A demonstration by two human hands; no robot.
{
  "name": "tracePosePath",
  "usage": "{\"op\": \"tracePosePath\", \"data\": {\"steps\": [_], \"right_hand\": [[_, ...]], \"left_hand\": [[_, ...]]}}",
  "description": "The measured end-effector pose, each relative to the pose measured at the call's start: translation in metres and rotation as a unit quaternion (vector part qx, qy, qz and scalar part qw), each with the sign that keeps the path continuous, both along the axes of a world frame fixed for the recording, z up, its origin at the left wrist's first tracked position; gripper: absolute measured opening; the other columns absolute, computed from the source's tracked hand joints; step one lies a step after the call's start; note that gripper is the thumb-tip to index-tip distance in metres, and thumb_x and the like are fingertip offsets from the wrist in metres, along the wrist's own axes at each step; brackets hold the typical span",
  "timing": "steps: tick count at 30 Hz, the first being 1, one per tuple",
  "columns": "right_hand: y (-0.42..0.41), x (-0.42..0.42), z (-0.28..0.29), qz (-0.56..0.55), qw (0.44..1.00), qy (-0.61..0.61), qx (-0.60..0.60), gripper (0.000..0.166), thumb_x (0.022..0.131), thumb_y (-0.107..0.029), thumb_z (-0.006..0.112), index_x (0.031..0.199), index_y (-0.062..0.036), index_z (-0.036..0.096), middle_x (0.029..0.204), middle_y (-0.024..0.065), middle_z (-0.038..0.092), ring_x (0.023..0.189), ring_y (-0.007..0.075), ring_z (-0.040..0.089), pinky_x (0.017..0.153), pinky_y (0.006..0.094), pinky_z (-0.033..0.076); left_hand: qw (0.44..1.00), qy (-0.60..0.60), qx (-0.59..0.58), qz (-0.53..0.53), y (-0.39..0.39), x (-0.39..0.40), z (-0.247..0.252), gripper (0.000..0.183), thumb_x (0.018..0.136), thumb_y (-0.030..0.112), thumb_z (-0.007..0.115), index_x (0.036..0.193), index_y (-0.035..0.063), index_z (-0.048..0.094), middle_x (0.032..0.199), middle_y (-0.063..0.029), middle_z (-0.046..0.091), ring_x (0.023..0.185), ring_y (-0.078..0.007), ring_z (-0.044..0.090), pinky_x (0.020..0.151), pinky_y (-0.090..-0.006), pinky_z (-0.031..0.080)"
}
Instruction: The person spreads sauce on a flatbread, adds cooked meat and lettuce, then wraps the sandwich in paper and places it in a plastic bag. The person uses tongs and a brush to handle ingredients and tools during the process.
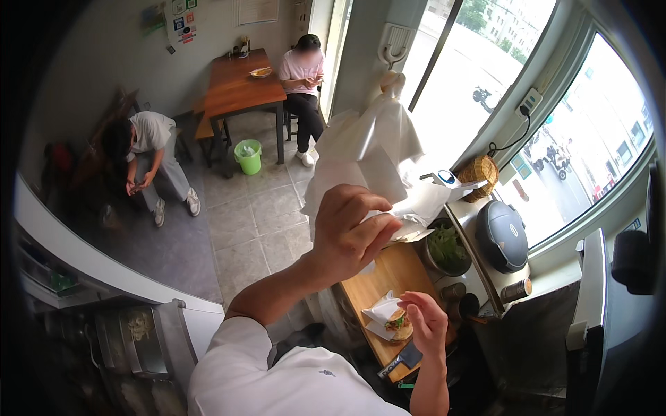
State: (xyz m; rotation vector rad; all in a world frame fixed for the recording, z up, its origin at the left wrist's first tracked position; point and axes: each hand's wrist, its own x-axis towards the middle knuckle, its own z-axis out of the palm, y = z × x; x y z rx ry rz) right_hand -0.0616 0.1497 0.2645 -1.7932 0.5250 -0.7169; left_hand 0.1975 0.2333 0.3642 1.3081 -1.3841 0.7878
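Observation:
My left hand (349, 231) is raised in the middle, fingers curled and thumb near the index fingertip, in front of white bags (387, 125) hanging from a wall hook. Whether it pinches a bag's edge cannot be told. Below right, my right hand (427, 320) is beside a filled flatbread sandwich (399, 326), its fingers slightly bent and apart, with nothing seen in them. The sandwich lies partly in white paper (382, 310) on a wooden cutting board (398, 270). Near the board's lower end lies a cleaver (408, 356).
Right of the board stand a bowl of leafy greens (446, 248), jars (452, 292), a round black appliance (502, 236) and a wicker basket (477, 177). Two people sit beyond, near a wooden table (242, 88) and a green bin (250, 160). Metal trays (143, 343) are at lower left.

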Motion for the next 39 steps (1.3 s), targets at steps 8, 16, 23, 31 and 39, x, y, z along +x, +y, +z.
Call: {"op": "tracePosePath", "data": {"steps": [8, 16, 23, 31, 39], "right_hand": [[-0.003, 0.131, 0.070, 0.104, 0.948, -0.248, 0.172, 0.025, 0.102, -0.012, 0.058, 0.118, 0.0061, 0.063, 0.106, 0.0098, 0.069, 0.097, 0.0177, 0.066, 0.089, 0.0301, 0.053], [-0.001, 0.154, 0.068, 0.012, 0.946, -0.287, 0.153, 0.015, 0.102, -0.009, 0.057, 0.104, 0.0033, 0.065, 0.091, 0.0069, 0.068, 0.078, 0.0093, 0.063, 0.072, 0.0212, 0.049], [-0.002, 0.155, 0.066, -0.008, 0.933, -0.318, 0.167, 0.024, 0.102, -0.017, 0.060, 0.084, -0.0006, 0.063, 0.074, 0.0037, 0.063, 0.064, 0.0093, 0.058, 0.058, 0.0226, 0.045], [0.001, 0.153, 0.059, -0.042, 0.955, -0.270, 0.117, 0.029, 0.104, -0.021, 0.056, 0.091, 0.0021, 0.066, 0.077, 0.0071, 0.066, 0.065, 0.0115, 0.061, 0.061, 0.0238, 0.049], [0.003, 0.135, 0.052, -0.033, 0.972, -0.200, 0.122, 0.028, 0.104, -0.020, 0.055, 0.091, 0.0031, 0.066, 0.079, 0.0078, 0.067, 0.067, 0.0117, 0.062, 0.064, 0.0246, 0.051]], "left_hand": [[0.991, 0.055, 0.028, -0.123, -0.003, 0.015, 0.003, 0.010, 0.084, 0.012, 0.074, 0.090, 0.0051, 0.069, 0.094, -0.0057, 0.067, 0.091, -0.0258, 0.062, 0.082, -0.0372, 0.047], [0.977, 0.056, 0.089, -0.185, 0.000, 0.039, 0.008, 0.013, 0.087, 0.011, 0.071, 0.098, 0.0044, 0.072, 0.099, -0.0066, 0.068, 0.098, -0.0278, 0.062, 0.088, -0.0387, 0.047], [0.966, 0.051, 0.101, -0.231, -0.003, 0.053, 0.004, 0.015, 0.083, 0.005, 0.075, 0.096, 0.0056, 0.068, 0.099, -0.0077, 0.069, 0.098, -0.0281, 0.063, 0.089, -0.0392, 0.048], [0.967, 0.072, 0.078, -0.233, -0.010, 0.054, 0.000, 0.017, 0.083, 0.002, 0.073, 0.096, 0.0063, 0.062, 0.098, -0.0084, 0.069, 0.092, -0.0287, 0.065, 0.083, -0.0390, 0.051], [0.967, 0.063, 0.064, -0.238, -0.016, 0.051, -0.003, 0.021, 0.080, -0.001, 0.074, 0.096, 0.0059, 0.062, 0.097, -0.0091, 0.069, 0.091, -0.0278, 0.065, 0.080, -0.0384, 0.051]]}}
